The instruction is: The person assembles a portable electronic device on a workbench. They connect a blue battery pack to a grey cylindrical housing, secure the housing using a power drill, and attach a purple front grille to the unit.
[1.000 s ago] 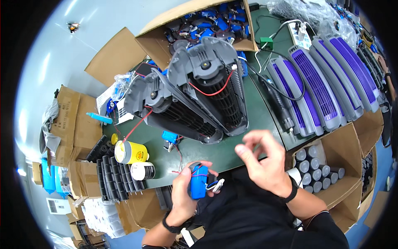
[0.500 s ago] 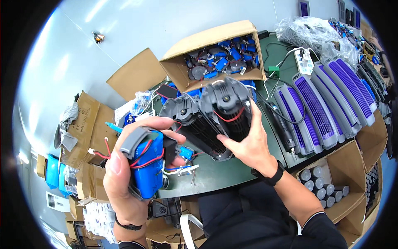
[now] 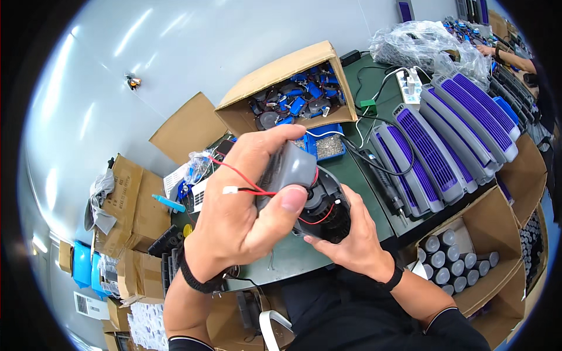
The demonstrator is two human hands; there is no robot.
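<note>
Above the worktop's (image 3: 293, 257) front edge, both hands are working close together: the left hand (image 3: 240, 205) is pinching the gray cap (image 3: 295, 167) between thumb and fingers, and the right hand (image 3: 357, 234) is clasping the housing (image 3: 328, 196). Compared with half a second ago, the cap is now sitting at the housing's upper end instead of well to its left, its gray side facing up; whether they are touching, I cannot tell. Two white plugs (image 3: 230, 190) are showing, one hanging by the left hand. Toward the worktop's right edge, one driver (image 3: 383, 184) and at least four purple grilles (image 3: 433, 149) are lying. Near its rear edge, one carton (image 3: 275, 73) is holding many blue packs (image 3: 297, 105); before it, one blue tray (image 3: 332, 156) is holding small metal bits (image 3: 329, 145). Below the front edge, right, one box (image 3: 494, 234) is holding at least ten cylinders (image 3: 452, 253).
</note>
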